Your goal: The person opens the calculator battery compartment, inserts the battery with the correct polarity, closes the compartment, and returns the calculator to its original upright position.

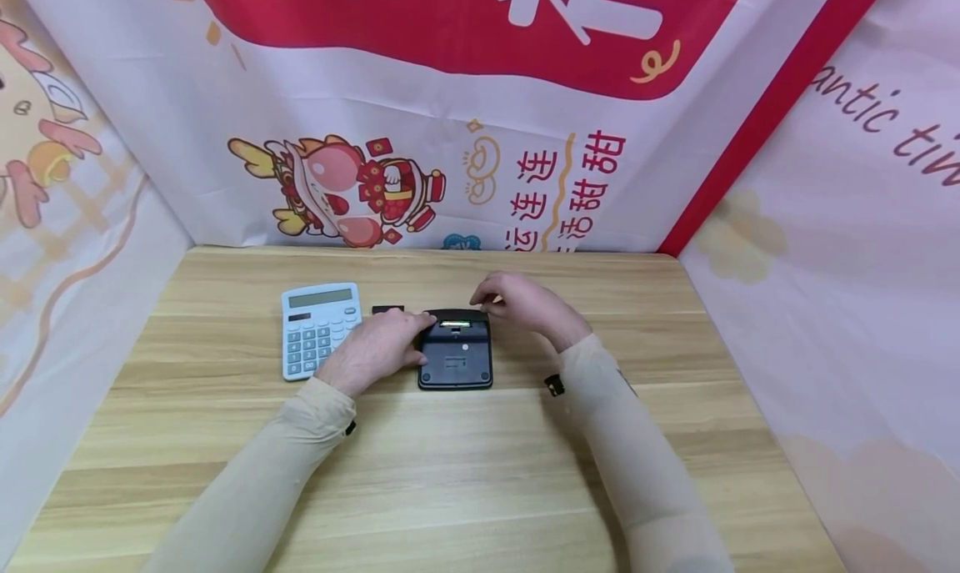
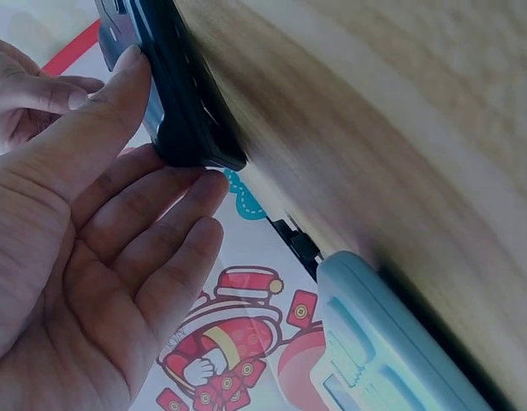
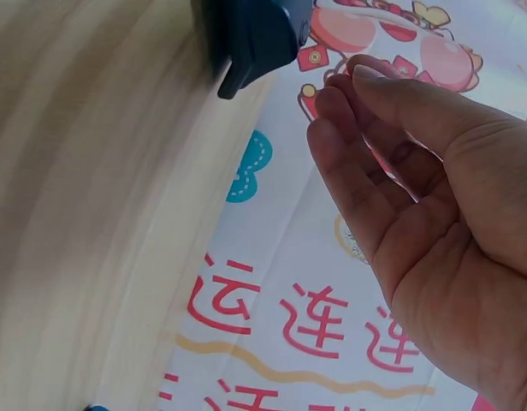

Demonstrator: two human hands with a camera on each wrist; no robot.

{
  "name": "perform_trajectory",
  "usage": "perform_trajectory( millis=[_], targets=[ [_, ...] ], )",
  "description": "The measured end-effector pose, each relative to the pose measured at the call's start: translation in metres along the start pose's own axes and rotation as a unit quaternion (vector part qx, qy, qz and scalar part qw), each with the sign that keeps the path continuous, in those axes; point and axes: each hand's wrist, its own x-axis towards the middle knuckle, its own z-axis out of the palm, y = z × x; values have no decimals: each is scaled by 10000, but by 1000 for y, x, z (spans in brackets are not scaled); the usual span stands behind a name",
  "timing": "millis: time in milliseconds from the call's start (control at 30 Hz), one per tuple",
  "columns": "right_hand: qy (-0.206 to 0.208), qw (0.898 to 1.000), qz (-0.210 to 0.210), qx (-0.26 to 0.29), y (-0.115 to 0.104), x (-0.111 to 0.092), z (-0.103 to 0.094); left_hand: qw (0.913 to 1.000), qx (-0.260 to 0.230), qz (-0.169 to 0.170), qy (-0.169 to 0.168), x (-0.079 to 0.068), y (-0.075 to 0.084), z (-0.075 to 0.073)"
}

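Observation:
A black calculator (image 1: 455, 363) lies face down on the table, its back showing. In its uncovered battery slot near the far edge sits a light greenish battery (image 1: 455, 324). My left hand (image 1: 380, 345) holds the calculator's left side, thumb at the side edge and index finger at the far left corner; the other fingers extend loosely beneath in the left wrist view. Beside the far right corner hovers my right hand (image 1: 525, 304), apart from the calculator. In the right wrist view its fingers bend loosely, thumb close to the index fingertip, with nothing visible between them.
A light blue calculator (image 1: 302, 331) lies face up at the left, partly behind my left hand. Between the two calculators, farther back, is a small flat black piece (image 1: 387, 309). A printed cloth (image 1: 465, 98) hangs behind the wooden table (image 1: 465, 473).

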Motion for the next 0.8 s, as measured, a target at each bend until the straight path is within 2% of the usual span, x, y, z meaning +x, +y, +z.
perform_trajectory(
  millis=[300,433,600,800],
  targets=[
    [-315,9975,523,356,1,-6,11,9999,52,26,94,-2,0,-2],
    [-315,9963,647,464,1,-9,15,9999,78,-10,153,-2,-3,-5],
    [-247,9966,740,265,0,-13,20,9997,32,-88,228,-3,-11,-9],
    [-320,9970,702,-18,-4,-20,23,9998,-6,-150,138,-4,-21,-14]
  ],
)
